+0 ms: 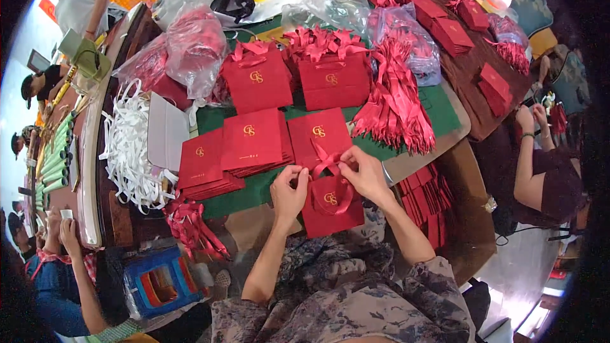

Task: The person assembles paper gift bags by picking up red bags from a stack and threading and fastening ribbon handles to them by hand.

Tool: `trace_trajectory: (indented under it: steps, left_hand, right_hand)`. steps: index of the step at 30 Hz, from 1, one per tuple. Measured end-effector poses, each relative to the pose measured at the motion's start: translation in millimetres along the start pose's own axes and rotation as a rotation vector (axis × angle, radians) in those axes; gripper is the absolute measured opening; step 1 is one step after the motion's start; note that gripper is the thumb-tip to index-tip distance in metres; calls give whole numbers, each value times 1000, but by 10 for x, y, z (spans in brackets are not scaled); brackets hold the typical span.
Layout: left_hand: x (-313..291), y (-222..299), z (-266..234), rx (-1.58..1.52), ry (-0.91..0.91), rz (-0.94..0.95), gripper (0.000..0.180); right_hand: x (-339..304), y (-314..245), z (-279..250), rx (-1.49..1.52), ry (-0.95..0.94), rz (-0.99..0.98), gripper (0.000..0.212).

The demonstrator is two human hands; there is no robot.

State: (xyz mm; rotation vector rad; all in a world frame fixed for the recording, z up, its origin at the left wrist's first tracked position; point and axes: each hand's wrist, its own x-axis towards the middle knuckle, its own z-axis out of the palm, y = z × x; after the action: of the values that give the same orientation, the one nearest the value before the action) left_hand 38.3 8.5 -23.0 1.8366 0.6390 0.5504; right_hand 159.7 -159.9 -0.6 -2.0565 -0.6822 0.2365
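Observation:
A red paper gift bag (339, 221) with a gold emblem stands upright at the table's near edge. Above its top, a red ribbon (326, 161) is crossed into a loop, and a ribbon handle hangs down over the bag's front. My left hand (290, 194) pinches one side of the ribbon between thumb and fingers. On the other side, my right hand (363, 173) has the ribbon pinched at its fingertips. Just behind lie flat red bags (302, 130), partly hidden by the ribbon. To the left are stacks of flat red bags (250, 141).
Finished-looking red bags with bows (333, 86) stand farther back. A bundle of red ribbons (395, 98) lies right; white ribbons (130, 146) spill from a box at left. A cardboard box (473, 209) holds red bags beside my right arm. Other people work on both sides.

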Motion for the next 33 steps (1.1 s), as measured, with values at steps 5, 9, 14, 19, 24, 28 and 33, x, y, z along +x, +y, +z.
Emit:
trace_trajectory:
  steps: [5, 9, 14, 19, 24, 28, 33]
  left_hand:
    - [-15, 210, 20, 75, -6, 22, 15]
    - [-66, 331, 78, 205, 53, 219, 13]
    - [-52, 354, 71, 162, -9, 340, 10]
    - [-41, 336, 83, 186, -53, 315, 9]
    - [-29, 317, 127, 158, -86, 221, 10]
    - [-29, 351, 105, 238, -64, 277, 10]
    - [-41, 353, 105, 288, -44, 368, 9]
  right_hand:
    - [-36, -290, -123, 120, -107, 81, 24]
    - [-14, -286, -33, 218, -141, 5, 21]
    - [-29, -225, 56, 167, -110, -110, 20]
    - [-57, -264, -9, 207, -183, -58, 17]
    - [-65, -196, 2, 246, -199, 23, 20]
    - [-86, -218, 33, 226, -170, 34, 24]
    - [-60, -136, 40, 299, -123, 72, 21]
